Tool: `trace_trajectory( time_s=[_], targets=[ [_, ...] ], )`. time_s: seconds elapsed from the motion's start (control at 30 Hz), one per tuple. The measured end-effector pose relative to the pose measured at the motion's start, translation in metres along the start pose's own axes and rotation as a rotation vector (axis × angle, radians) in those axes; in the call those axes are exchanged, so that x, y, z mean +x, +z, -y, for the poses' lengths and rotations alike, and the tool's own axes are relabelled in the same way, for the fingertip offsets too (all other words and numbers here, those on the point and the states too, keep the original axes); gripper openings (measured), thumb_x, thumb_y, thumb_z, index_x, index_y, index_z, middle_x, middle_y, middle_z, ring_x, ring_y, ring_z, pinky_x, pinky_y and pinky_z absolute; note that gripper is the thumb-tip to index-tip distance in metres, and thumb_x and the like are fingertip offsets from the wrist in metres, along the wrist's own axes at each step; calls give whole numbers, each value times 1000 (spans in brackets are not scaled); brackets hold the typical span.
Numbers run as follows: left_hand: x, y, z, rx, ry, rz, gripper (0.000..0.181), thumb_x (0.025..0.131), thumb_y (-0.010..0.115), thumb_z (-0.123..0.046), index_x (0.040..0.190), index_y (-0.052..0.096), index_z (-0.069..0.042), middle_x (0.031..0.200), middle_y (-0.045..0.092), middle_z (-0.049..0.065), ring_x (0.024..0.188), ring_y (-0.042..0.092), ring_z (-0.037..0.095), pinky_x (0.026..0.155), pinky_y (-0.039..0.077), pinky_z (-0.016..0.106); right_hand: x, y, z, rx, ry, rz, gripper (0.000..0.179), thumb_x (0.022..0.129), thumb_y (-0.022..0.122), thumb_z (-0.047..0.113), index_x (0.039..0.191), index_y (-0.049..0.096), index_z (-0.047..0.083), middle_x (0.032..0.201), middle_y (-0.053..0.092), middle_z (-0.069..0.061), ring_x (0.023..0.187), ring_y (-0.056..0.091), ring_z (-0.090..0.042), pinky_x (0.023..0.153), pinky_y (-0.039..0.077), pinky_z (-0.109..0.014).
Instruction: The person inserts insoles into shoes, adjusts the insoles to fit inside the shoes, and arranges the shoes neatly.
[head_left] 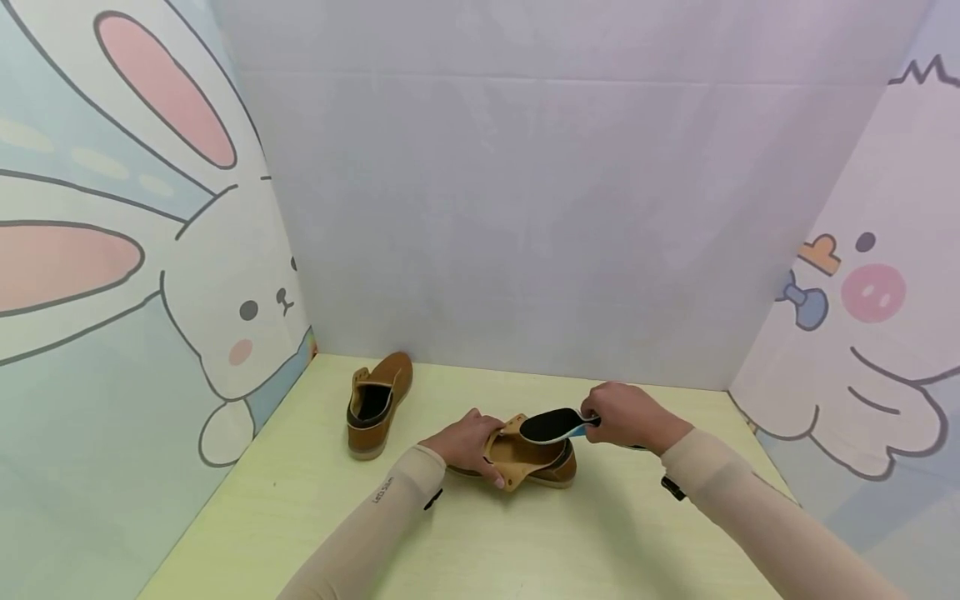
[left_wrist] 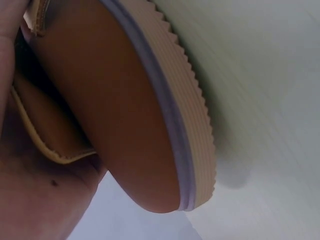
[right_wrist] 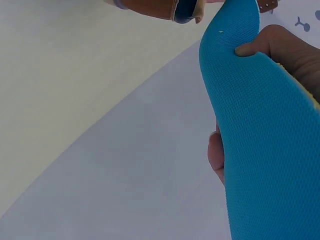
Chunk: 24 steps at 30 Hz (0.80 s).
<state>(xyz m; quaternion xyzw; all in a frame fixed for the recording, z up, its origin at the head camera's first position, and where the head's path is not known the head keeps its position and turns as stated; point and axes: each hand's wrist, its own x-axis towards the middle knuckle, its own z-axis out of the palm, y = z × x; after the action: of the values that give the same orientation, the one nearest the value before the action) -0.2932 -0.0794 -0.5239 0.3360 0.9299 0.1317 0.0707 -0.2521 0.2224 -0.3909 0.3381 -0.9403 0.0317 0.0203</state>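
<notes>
A brown leather shoe (head_left: 555, 477) lies on the table with its toe to the left and its tan flaps spread wide. My left hand (head_left: 467, 442) holds it over the front, thumb and fingers at the open flaps. Up close in the left wrist view, the rounded toe of the shoe (left_wrist: 115, 115) and its ridged sole show beside the hand (left_wrist: 45, 205). Pinched in my right hand (head_left: 630, 414) is an insole (head_left: 551, 426), black on top, its end over the shoe opening. The right wrist view shows its blue mesh underside (right_wrist: 265, 135), bent where the thumb presses.
A second brown shoe (head_left: 401, 375) stands at the back left of the pale yellow table (head_left: 300, 517), toe toward the back wall (head_left: 525, 208). Printed cartoon panels, a rabbit (head_left: 225, 317) and a chick (head_left: 885, 350), close off both sides.
</notes>
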Motion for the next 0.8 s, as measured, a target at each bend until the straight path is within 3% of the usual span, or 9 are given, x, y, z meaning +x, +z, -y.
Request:
trace_trajectory(
  time_s=[0.47,0.6,0.8],
  targets=[
    [-2,-2,-2,2,-4,-3,109,65,84,-71,150,49,-13,145,55,-1,105,44,11,94,47,29,26,3,23,-51,-83,73,50,73,72,1,60,30,23,64,14,10,58,14,-8,53,17,-28],
    [-3,-3,-3,-6,-1,-3,108,65,84,-70,150,49,-13,145,55,-1,103,44,10,93,48,29,34,5,30,-97,-79,100,49,74,76,1,58,34,21,62,18,10,57,16,-8,52,19,-27],
    [-2,-2,-2,-15,-3,-3,108,64,84,-70,150,50,-13,144,55,-1,103,43,10,93,47,29,44,11,38,-172,-69,130,39,77,81,7,57,51,20,58,38,10,56,26,-6,52,27,-26]
  ],
)
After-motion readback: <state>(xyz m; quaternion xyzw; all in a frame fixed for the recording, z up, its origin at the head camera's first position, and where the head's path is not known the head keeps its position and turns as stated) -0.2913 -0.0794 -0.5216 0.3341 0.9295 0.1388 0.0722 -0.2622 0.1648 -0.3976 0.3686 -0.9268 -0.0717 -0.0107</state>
